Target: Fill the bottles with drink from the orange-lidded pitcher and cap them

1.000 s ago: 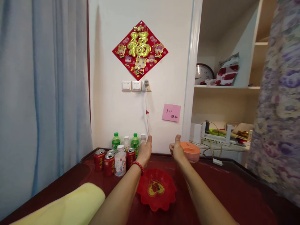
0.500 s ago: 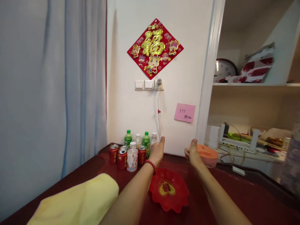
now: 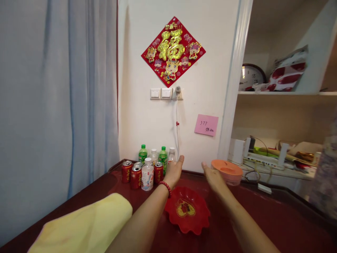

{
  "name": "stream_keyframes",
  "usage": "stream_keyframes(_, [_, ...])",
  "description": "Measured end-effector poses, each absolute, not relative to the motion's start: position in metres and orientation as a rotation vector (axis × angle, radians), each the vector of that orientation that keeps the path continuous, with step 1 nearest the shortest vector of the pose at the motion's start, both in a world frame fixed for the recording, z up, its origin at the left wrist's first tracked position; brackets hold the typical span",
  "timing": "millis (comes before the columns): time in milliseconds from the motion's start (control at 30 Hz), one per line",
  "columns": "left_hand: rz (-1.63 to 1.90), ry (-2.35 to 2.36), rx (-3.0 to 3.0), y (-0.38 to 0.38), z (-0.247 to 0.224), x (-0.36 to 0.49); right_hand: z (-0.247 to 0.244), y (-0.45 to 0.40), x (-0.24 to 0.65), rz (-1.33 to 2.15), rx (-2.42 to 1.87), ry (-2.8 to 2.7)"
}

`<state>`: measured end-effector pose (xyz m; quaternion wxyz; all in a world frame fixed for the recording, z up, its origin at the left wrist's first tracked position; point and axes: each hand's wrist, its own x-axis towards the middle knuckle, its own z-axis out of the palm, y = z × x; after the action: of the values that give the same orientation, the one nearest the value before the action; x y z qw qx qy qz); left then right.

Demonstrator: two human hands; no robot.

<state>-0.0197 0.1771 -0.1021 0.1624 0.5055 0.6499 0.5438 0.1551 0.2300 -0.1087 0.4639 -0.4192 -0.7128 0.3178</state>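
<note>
My left hand (image 3: 174,172), with a red bead bracelet on the wrist, reaches over the table beside the bottles, thumb up; its other fingers are mostly hidden behind the palm. Stretched forward, my right hand (image 3: 213,176) has its thumb raised and nothing visible in it. It is just left of a round container with an orange lid (image 3: 226,168). A red scalloped plate (image 3: 188,211) with a gold design lies between my forearms. Left of my left hand stand a white-capped bottle (image 3: 147,175), red cans (image 3: 136,177) and a green bottle (image 3: 163,160).
A yellow cloth (image 3: 89,221) lies at the table's front left. Behind the table, a white cable (image 3: 177,137) hangs down the wall. A white router (image 3: 263,159) and cords sit on the right shelf. A blue curtain (image 3: 58,88) hangs at the left.
My right hand has moved slightly left, and its curled fingers have straightened. The whole view has shifted slightly, while my left hand stays near the bottles.
</note>
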Motion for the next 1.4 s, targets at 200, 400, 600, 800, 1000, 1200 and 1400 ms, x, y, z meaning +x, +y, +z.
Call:
stream_keyframes(200, [1.296, 1.770, 1.542, 0.153, -0.110, -0.023, -0.119, 0.199, 0.161, 0.948, -0.971, -1.893])
stream_keyframes(400, [1.131, 1.820, 1.738, 0.119, -0.133, -0.049, -0.140, 0.180, 0.198, 0.898, -1.049, -2.075])
stream_keyframes(600, [1.050, 1.891, 1.762, 0.100, -0.173, -0.078, -0.170, 0.179, 0.219, 0.799, -1.255, -2.210])
stream_keyframes(800, [1.021, 1.870, 1.663, 0.095, -0.200, -0.078, -0.191, 0.180, 0.212, 0.809, -1.341, -2.234])
stream_keyframes(1000, [1.070, 1.835, 1.577, 0.095, -0.215, -0.077, -0.222, 0.179, 0.203, 0.941, -1.250, -2.186])
stream_keyframes(1200, [1.086, 1.800, 1.459, 0.099, -0.220, -0.081, -0.200, 0.187, 0.219, 0.860, -1.185, -2.036])
stream_keyframes(1400, [1.218, 1.844, 1.467, 0.097, -0.213, -0.079, -0.158, 0.212, 0.255, 0.564, -1.147, -1.327])
